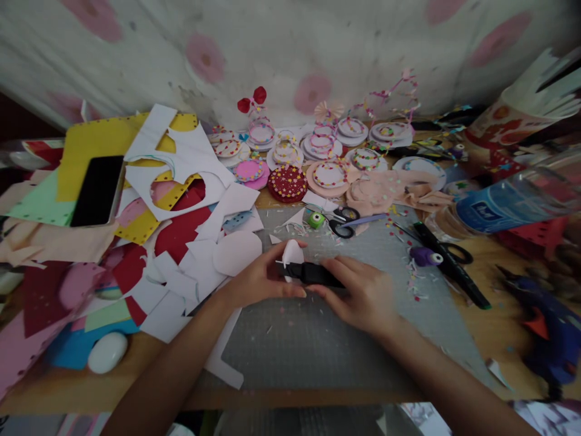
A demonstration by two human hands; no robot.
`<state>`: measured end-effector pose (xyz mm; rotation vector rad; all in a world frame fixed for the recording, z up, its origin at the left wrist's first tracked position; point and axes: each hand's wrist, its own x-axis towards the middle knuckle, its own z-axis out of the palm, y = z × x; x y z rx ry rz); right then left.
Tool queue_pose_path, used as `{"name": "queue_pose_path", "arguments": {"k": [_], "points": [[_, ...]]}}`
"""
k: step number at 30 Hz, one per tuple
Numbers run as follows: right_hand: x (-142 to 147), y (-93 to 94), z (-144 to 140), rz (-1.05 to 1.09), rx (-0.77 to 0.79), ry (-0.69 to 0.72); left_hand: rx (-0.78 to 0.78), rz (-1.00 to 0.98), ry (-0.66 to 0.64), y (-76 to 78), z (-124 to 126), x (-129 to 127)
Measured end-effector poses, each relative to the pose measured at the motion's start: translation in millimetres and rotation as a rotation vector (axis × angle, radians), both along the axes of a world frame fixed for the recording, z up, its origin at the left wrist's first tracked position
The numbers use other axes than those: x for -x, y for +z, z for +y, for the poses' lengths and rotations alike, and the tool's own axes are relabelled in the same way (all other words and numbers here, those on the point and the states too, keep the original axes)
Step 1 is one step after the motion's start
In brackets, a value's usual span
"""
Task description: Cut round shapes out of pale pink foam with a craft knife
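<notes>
over the grey cutting mat (318, 351), both hands busy. left hand (256, 278) has a small curved white paper piece (293, 251) pinched between thumb and fingers; right hand (363, 290) is closed around a black-handled tool (318, 274), its far end across the paper. can't tell the tool type or whether it's biting: too dark and blurred.

progress, my read: back of table has rows of paper discs with bead-like trim, e.g. a dark red star-covered disc (287, 183) and a pink disc (252, 173); these look done or close. the cut white sheet (195, 181) at left has a big rounded hole, so some cutting is done. held piece shows no trim, so it looks early; shaping and decorating probably left.

edges/room: best working space is the near half of the mat, between the forearms, down to the wooden table's front edge (290, 396). left side tight: paper offcuts run up to the left wrist, with a rounded white piece (238, 251) just beside the hand. ahead, black-handled scissors (344, 222) and green punch (316, 219) sit near the fingers. right side: purple punch (425, 257) and black marker (454, 266) limit a wide swing; blue glue gun (549, 327) is well apart.
</notes>
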<state>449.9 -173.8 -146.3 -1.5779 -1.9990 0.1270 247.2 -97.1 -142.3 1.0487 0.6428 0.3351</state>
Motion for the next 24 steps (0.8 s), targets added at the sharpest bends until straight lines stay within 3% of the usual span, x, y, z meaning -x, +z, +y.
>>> {"name": "queue_pose_path", "arguments": {"k": [5, 7, 12, 19, 24], "points": [[-17.2, -1.5, 7.5, 0.064, -0.016, -0.371, 0.078, -0.030, -0.100, -5.5, -7.1, -0.5], [-19.5, 0.3, 8.1, 0.077, -0.032, -0.308, 0.060, -0.051, -0.049, -8.1, -6.1, -0.1], [-12.3, 3.2, 4.9, 0.076, 0.004, 0.001, 0.042, -0.094, 0.033, -8.4, -1.4, 1.1], [-13.2, 4.3, 5.1, 0.015, -0.014, 0.208, -0.091, -0.019, 0.014, -2.1, -1.8, 1.8], [-12.5, 6.2, 5.0, -0.006, -0.041, 0.211, -0.066, 0.042, 0.016, -1.6, 0.9, 0.9]]}}
